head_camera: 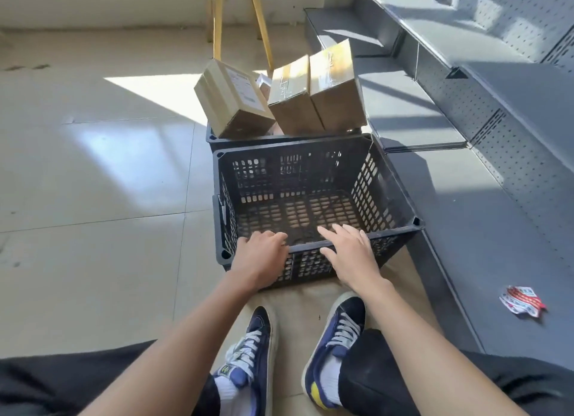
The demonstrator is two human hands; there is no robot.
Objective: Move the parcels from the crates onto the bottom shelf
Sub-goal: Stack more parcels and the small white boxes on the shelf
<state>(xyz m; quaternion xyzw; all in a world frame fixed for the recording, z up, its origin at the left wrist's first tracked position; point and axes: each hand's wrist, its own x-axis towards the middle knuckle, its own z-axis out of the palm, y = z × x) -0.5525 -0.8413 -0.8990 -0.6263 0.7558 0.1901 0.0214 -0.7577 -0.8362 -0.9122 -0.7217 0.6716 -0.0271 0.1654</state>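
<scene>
Hovering over the empty near crate [313, 198], left hand [262, 255] loosely curled and right hand [351, 254] spread, holding nothing: shoving it could topple the tilted parcels [279, 95] behind

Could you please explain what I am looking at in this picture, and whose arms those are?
There is no robot here. The single picture comes from a wide-angle camera worn on a person's head, looking forward and down, so the arms and the blue shoes are the wearer's own. The left hand and the right hand both rest on the near rim of the near crate, a black plastic one that looks empty. Neither hand holds a parcel. Behind it stands the far crate, with three cardboard parcels sticking up out of it. To the right is the grey bottom shelf, where a crumpled wrapper lies. A yellow-legged stool stands further back on the tiled floor.
</scene>
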